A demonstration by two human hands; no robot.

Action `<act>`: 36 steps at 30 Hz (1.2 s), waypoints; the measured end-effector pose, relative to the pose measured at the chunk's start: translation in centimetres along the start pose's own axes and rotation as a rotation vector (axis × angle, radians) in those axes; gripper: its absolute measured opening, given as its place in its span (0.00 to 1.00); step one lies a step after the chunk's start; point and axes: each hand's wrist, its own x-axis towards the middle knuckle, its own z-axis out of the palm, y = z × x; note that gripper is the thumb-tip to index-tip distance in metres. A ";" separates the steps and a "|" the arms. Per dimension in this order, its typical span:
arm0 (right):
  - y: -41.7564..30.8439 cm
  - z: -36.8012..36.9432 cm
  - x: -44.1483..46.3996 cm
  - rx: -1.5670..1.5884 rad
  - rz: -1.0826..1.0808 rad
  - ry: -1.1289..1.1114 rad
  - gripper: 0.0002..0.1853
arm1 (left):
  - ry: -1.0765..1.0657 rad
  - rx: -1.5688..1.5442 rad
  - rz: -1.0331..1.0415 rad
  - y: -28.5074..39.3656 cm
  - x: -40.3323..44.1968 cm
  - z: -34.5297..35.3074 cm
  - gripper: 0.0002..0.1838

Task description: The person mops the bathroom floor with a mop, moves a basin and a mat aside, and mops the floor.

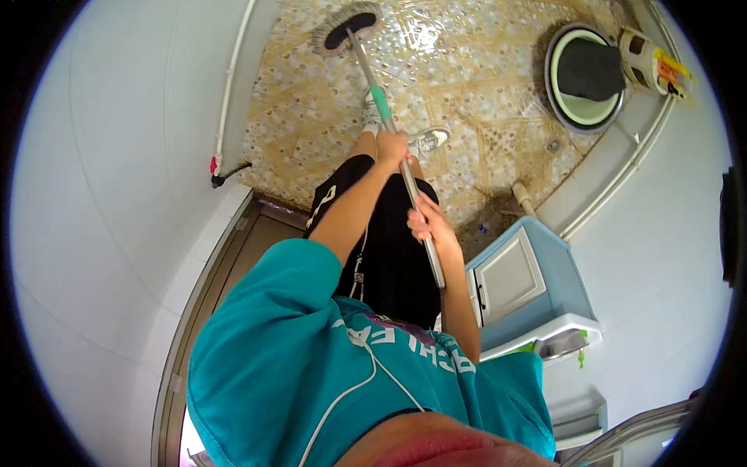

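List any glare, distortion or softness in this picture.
Head view: white glare washes out a patch of the pebble-patterned floor, right of the fringed mop head; head view: fisheye distortion bows the lines on the white wall at picture left, with black filling the corners; head view: the mop pole stays readable.

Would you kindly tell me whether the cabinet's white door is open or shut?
Apparently shut: the white door sits flush with the blue cabinet, no gap showing.
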 end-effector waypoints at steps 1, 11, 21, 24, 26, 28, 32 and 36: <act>0.7 -1.8 -2.0 0.021 -0.016 0.033 0.18 | -0.019 -0.020 0.024 -2.5 -0.9 1.8 0.09; 7.1 -15.7 -15.6 0.652 -0.053 0.044 0.11 | -0.232 0.324 -0.225 -16.2 -12.9 15.4 0.12; 2.6 -10.2 -7.0 0.363 -0.117 -0.101 0.16 | -0.215 0.397 0.169 -11.9 -1.5 10.8 0.17; 0.8 -6.6 -1.5 0.459 -0.131 -0.224 0.07 | -0.313 0.482 0.207 -4.3 2.2 7.9 0.13; 0.2 -5.4 1.3 0.494 -0.123 -0.297 0.07 | -0.285 0.469 0.223 -1.1 2.6 7.9 0.13; -0.3 -5.9 0.8 0.474 -0.173 -0.277 0.06 | -0.153 0.346 0.175 -0.1 2.7 9.0 0.14; 2.7 -9.7 -2.9 0.652 -0.191 -0.181 0.04 | -0.365 0.459 0.275 -8.1 2.8 9.3 0.14; 11.2 -12.4 -7.4 0.684 -0.272 -0.078 0.04 | -0.282 0.395 0.123 -17.6 -2.1 8.4 0.12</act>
